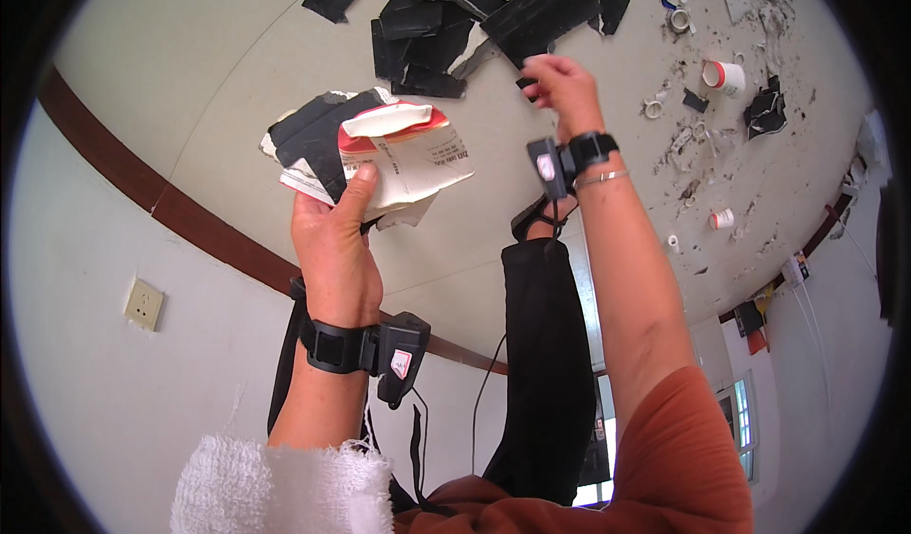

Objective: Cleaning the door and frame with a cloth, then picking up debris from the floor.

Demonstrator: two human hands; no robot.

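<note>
My left hand [338, 249] grips a stack of torn cardboard pieces [409, 160], some black, some white with red and print, its thumb pressed on top. Up and to the right, my right hand [566, 96] has its fingers bent beside a small black scrap [527, 89] near their tips; whether they pinch it cannot be told. Just beyond, a pile of torn black cardboard [434, 35] lies on the floor, with a long black strip [537, 14] reaching towards my right fingers. Both wrists wear black straps with small devices.
On the floor at right lie a white-and-red paper cup [726, 78], a smaller one [722, 219], a tape roll [680, 20], black crumpled scraps [766, 110] and scattered dirt. A dark skirting board [185, 217] edges the left wall, which has a socket [144, 305]. My sandaled foot [544, 217] stands below my right hand.
</note>
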